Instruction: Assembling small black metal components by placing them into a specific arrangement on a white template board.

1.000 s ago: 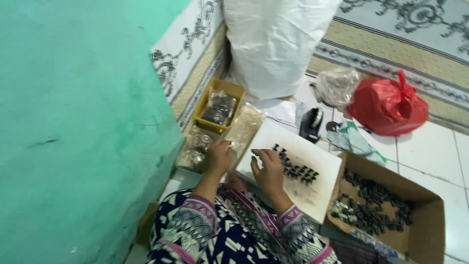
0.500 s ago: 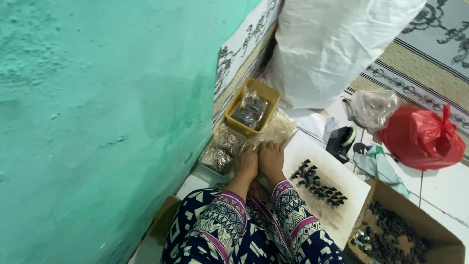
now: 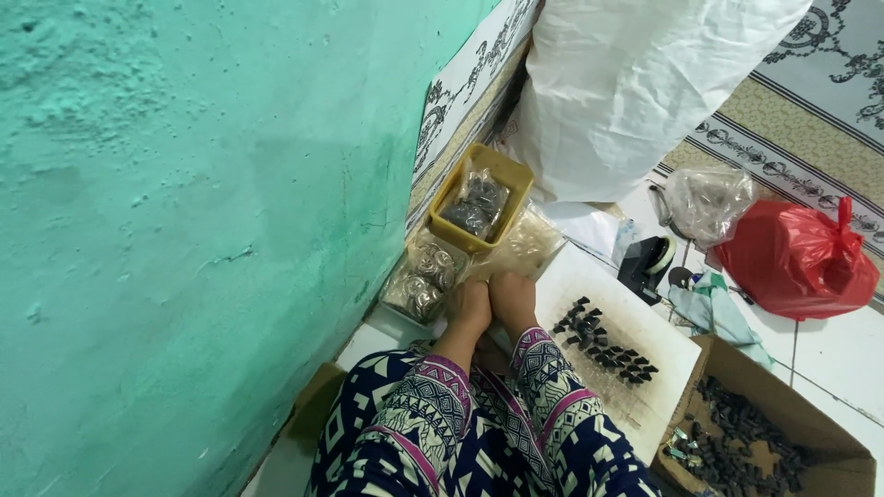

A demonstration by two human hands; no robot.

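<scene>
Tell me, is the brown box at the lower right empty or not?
Not empty. The open brown box holds many small dark parts.

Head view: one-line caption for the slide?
Seated by a green wall, left hand and right hand together grip a clear plastic bag beside a board lined with small dark parts.

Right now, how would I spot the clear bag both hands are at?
Start at the teal wall and follow its base to the yellow box. Just below it, the left hand and right hand meet at a clear plastic bag. Unlike the bags beside it, holding shiny round metal pieces, its contents look pale.
</scene>
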